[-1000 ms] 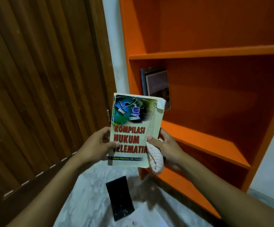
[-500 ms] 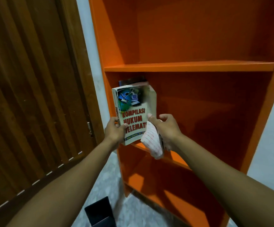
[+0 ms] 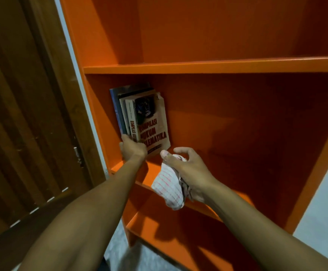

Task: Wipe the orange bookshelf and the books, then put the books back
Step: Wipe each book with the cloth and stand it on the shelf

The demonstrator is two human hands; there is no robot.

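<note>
Item: cream paperback book (image 3: 152, 126), upright at the orange wooden bookshelf (image 3: 208, 65)'s left wall, your left hand (image 3: 132, 149) gripping its base, right hand (image 3: 190, 169) clutching the checked cloth (image 3: 168, 187); may topple rightward once released, unsupported.

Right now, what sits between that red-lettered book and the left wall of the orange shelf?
In the head view, other upright books stand between the Kompilasi Hukum Telematika book and the bookshelf's left wall. The left hand grips them at the bottom.
</note>
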